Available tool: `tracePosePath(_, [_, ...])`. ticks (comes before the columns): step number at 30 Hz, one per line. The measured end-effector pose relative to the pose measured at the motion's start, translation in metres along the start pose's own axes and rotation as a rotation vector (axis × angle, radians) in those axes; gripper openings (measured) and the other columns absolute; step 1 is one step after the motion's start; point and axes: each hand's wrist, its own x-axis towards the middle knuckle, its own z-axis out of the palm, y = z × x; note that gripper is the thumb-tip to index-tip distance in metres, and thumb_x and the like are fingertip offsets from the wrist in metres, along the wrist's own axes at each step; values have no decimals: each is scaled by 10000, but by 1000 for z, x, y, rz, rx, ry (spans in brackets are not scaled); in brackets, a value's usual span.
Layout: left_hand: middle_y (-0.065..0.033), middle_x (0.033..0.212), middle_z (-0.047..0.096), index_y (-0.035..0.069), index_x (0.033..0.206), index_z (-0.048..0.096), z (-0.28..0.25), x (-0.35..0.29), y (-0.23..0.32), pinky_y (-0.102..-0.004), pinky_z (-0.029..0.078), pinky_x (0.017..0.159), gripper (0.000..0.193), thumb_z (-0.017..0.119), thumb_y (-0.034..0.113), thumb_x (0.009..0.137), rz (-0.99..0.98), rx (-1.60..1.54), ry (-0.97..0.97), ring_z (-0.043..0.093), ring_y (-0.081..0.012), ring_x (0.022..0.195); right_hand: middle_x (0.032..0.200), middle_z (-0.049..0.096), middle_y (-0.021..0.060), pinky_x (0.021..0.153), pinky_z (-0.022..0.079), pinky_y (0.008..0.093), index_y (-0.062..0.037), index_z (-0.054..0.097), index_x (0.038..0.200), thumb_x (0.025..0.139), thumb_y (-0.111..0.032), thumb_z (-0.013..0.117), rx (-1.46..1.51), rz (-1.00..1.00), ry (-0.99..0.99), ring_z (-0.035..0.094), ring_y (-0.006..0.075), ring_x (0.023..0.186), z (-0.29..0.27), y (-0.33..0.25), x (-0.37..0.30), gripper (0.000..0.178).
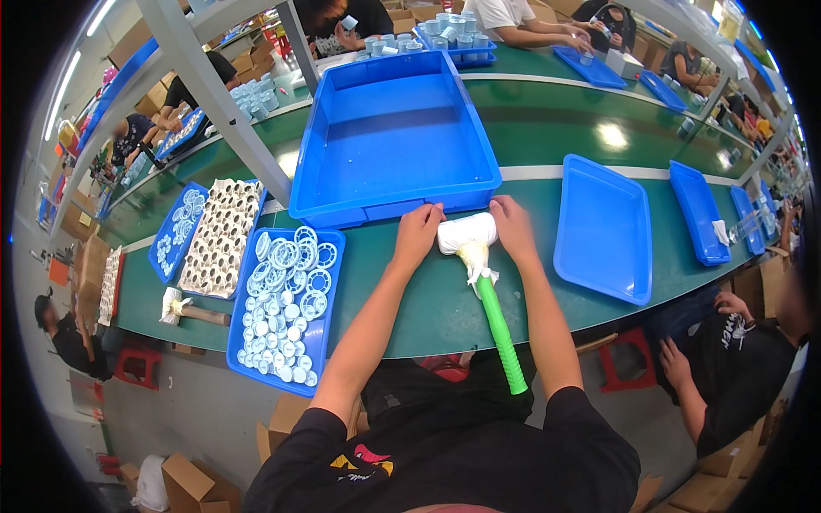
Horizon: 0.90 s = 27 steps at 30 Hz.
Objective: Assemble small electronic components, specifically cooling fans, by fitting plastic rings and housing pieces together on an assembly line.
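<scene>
Green-handled, the mallet (499,333) lies on the worktable (359,274) between the two hands, its white-wrapped head just beside the right hand (515,227), its handle running back toward the body past the table edge. I see the left hand (416,232) and the right hand partly closed, fingers curled at the near wall of the deep blue bin (385,158) just ahead of them; from where I sit I cannot tell whether they grip it or only rest there. To the left hand's left, I have a blue tray (316,342) of pale blue rings (291,255) and caps (278,333), with a moulded pulp tray (221,235) beyond. Right of the right hand lies a shallow blue tray (603,231).
</scene>
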Motion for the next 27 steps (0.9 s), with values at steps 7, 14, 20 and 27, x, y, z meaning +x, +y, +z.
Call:
tracePosePath(7, [-118, 636, 588, -30, 842, 691, -2, 0, 1, -346, 397, 568, 413, 580, 320, 1031, -26, -7, -32, 492, -144, 591, 934, 721, 192, 767, 538, 374, 40, 687, 1107, 1003, -224, 605, 1, -13, 9, 698, 269, 832, 1, 0, 0, 295])
tracePosePath(14, [-120, 628, 583, -29, 844, 692, -3, 0, 2, -349, 394, 564, 411, 581, 320, 1031, -34, -2, -39, 488, -148, 582, 941, 721, 193, 772, 537, 372, 40, 686, 1106, 1005, -229, 600, 15, 16, 0, 699, 269, 840, 0, -2, -1, 300])
tracePosePath(20, [-195, 631, 595, -21, 826, 697, -1, 0, 2, -402, 410, 547, 395, 592, 310, 1014, 21, -2, -2, 554, -272, 533, 946, 720, 199, 775, 536, 376, 41, 687, 1102, 1006, -229, 598, 18, -3, 10, 700, 279, 847, 0, 1, -1, 300])
tracePosePath(27, [-199, 641, 599, -11, 827, 697, 0, 0, -1, -407, 412, 553, 382, 595, 308, 1010, 23, -25, 9, 555, -285, 540, 954, 721, 198, 779, 534, 375, 38, 688, 1103, 1004, -215, 595, -17, -18, 10, 701, 283, 854, 1, 1, -1, 287])
